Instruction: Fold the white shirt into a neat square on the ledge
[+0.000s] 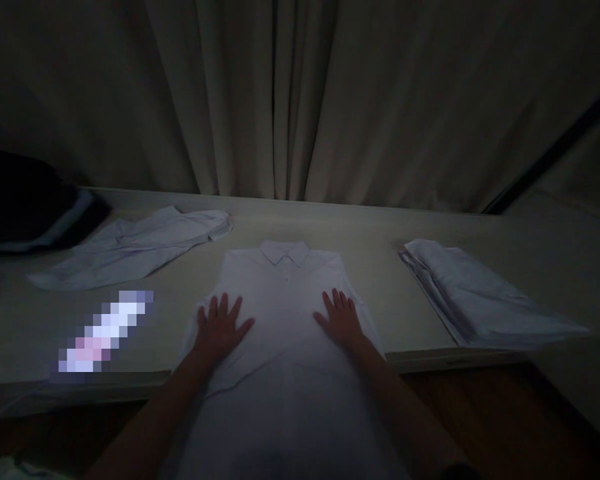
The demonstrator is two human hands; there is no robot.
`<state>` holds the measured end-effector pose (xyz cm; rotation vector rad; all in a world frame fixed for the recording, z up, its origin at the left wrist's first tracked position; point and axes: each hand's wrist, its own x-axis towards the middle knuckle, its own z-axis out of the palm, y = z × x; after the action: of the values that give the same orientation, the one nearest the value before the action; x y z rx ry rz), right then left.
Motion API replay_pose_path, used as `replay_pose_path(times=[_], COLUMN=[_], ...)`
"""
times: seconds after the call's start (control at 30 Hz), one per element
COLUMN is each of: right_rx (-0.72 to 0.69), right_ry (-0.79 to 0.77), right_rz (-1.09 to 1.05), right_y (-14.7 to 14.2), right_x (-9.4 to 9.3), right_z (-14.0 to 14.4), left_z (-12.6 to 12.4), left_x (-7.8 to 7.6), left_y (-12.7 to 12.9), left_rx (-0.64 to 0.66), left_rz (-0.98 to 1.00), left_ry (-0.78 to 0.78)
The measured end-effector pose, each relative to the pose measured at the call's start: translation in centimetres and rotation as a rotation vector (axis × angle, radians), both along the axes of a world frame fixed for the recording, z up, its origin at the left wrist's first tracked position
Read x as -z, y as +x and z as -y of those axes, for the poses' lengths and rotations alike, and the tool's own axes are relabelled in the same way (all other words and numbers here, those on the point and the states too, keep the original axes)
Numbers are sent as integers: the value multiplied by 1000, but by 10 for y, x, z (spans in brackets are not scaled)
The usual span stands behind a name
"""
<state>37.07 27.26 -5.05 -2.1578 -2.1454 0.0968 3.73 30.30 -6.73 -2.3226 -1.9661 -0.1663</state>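
Observation:
A white collared shirt (pixel 284 320) lies front side up on the pale table, its collar toward the curtain and its lower part hanging over the near edge. My left hand (pixel 221 327) rests flat on the left side of the shirt's chest, fingers spread. On the opposite side of the chest, my right hand (pixel 340 317) also lies flat with its fingers apart. Neither hand grips anything. Some creases run across the cloth below my left hand. The room is dim, so fine detail is hard to see.
Folded white garments (pixel 480 287) form a stack at the right. Another white garment (pixel 145 243) lies loose at the back left, beside a dark item (pixel 25 200). A bright pixelated object (pixel 103 337) sits at the left on the table (pixel 380 230). Curtains (pixel 245 100) hang behind.

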Motion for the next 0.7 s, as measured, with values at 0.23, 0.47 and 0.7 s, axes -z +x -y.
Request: replay_pose_path(times=[0.23,0.47,0.7], right_rx=[-18,-27,225], right_ry=[42,179,414], right_rz=[13,-89,-548], right_y=[2,4,48], right_x=[4,-11,-21], right_z=[-41,-61,99], left_z=[-39,-53,108], left_x=[-5,-22,-35], left_y=[0,5,-71], left_rx=[15,9,-309], left_rz=[16,139,653], left_ry=[-12,9,-82])
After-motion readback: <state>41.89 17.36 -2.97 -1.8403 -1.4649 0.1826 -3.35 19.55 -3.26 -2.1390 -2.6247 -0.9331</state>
